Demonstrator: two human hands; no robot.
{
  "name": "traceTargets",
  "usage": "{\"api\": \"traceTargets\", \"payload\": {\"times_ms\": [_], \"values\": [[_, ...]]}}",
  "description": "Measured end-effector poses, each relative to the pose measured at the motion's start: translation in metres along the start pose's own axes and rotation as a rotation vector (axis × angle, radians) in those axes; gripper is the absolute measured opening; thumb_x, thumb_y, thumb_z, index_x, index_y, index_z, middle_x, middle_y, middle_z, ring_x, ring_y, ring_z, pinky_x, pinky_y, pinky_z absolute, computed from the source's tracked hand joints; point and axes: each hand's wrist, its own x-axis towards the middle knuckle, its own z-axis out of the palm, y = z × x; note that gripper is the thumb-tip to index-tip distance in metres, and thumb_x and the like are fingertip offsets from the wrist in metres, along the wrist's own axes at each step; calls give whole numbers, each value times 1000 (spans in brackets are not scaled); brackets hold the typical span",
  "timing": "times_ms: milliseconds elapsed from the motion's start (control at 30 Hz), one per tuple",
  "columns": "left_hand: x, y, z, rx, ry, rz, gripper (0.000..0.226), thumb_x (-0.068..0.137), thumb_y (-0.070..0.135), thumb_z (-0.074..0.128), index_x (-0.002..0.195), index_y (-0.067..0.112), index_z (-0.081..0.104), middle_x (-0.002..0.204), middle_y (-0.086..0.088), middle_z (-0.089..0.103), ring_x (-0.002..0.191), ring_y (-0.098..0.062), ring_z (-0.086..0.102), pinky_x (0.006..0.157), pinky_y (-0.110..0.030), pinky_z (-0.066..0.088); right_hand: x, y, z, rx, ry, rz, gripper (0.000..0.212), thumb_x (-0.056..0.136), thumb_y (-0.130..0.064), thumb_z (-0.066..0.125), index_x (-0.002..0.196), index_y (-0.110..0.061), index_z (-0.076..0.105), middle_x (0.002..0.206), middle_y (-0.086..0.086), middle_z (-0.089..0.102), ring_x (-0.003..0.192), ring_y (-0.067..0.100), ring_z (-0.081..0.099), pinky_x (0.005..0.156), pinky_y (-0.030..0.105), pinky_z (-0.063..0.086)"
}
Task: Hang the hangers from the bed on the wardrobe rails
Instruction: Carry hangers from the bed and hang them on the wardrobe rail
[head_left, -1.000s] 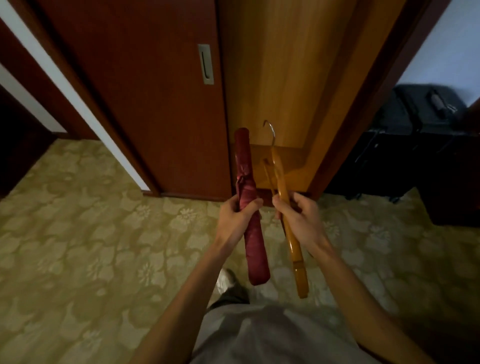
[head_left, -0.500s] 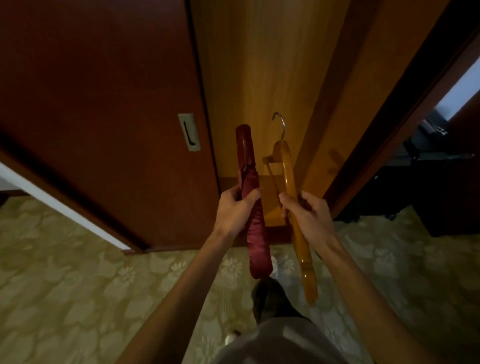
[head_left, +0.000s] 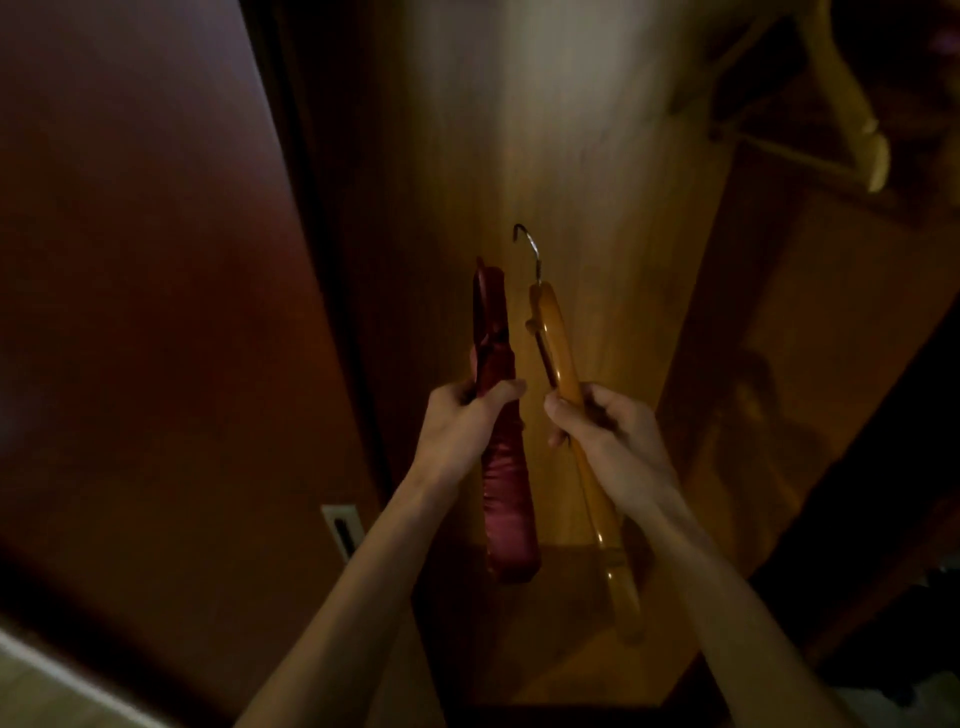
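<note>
My left hand grips a dark red padded hanger around its middle, held upright and seen edge-on. Beside it, my right hand grips a wooden hanger with a metal hook pointing up. Both hangers are raised in front of the open wardrobe interior, close together but apart. High at the upper right, a pale wooden hanger hangs inside the wardrobe. The rail itself is hidden in the dark.
The dark brown sliding wardrobe door fills the left, with a metal recessed handle low down. The wardrobe's right side panel slants at the right. A strip of floor shows at the bottom left corner.
My view has tilted upward from the carpet into the wardrobe. Both hands have lifted the hangers higher, and the hanging pale hanger has come into sight at the upper right.
</note>
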Motion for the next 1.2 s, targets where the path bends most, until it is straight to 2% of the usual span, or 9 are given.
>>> {"api": "traceTargets", "payload": {"times_ms": [133, 267, 367, 433, 600, 733, 833, 1000, 1200], "values": [[48, 58, 8, 2, 2, 48, 19, 84, 36, 76, 87, 21, 64, 96, -10, 76, 92, -30, 73, 92, -51, 57, 58, -41, -18, -34, 25, -86, 19, 96, -33, 63, 89, -18, 72, 75, -2, 72, 74, 1, 67, 73, 21, 43], [88, 108, 12, 56, -30, 77, 64, 66, 54, 80, 117, 19, 65, 103, -2, 76, 95, -23, 74, 91, -48, 57, 109, -80, -29, -47, 93, -136, 22, 94, -36, 64, 85, -18, 73, 71, -4, 73, 74, 6, 67, 80, 29, 48], [115, 146, 18, 36, -60, 113, 71, 61, 57, 79, 120, 19, 68, 101, -3, 78, 91, -25, 75, 87, -48, 59, 139, -111, -41, -50, 143, -159, 31, 93, -35, 65, 76, -11, 74, 57, -14, 66, 71, 7, 62, 85, 33, 47], [126, 172, 25, 36, -61, 141, 74, 60, 60, 75, 121, 20, 67, 103, -4, 76, 91, -26, 74, 82, -45, 60, 156, -131, -51, -40, 197, -176, 34, 91, -35, 66, 74, -7, 75, 59, -13, 68, 72, 7, 61, 84, 33, 45], [143, 223, 55, 17, -96, 225, 26, 83, 43, 68, 87, 17, 65, 89, -8, 73, 88, -30, 72, 87, -47, 59, 181, -162, -83, -42, 358, -237, 27, 91, -36, 65, 80, -13, 75, 71, 2, 72, 72, 16, 64, 78, 35, 49], [158, 244, 86, 49, -133, 304, 24, 86, 41, 66, 84, 18, 63, 89, -7, 71, 87, -27, 71, 87, -44, 59, 193, -168, -111, -46, 443, -238, 33, 93, -36, 63, 85, -4, 70, 74, 8, 65, 71, 23, 64, 73, 36, 50], [172, 257, 105, 36, -145, 349, 24, 86, 40, 65, 87, 16, 63, 89, -7, 70, 86, -27, 70, 84, -42, 58, 205, -172, -128, -61, 474, -210, 29, 93, -37, 62, 80, -12, 66, 71, 3, 63, 67, 17, 62, 68, 31, 47], [196, 275, 137, 45, -131, 382, 32, 86, 44, 62, 90, 13, 66, 88, -6, 69, 82, -25, 69, 81, -39, 57, 221, -179, -154, -29, 522, -126, 37, 90, -42, 64, 96, -7, 75, 73, 4, 66, 71, 21, 63, 68, 33, 47], [221, 284, 178, 40, -167, 404, 21, 92, 39, 60, 83, 20, 61, 88, -3, 67, 82, -21, 65, 79, -35, 54, 232, -183, -177, -24, 524, -90, 41, 88, -40, 65, 100, -3, 75, 71, 4, 66, 74, 24, 65, 85, 44, 52]]}}
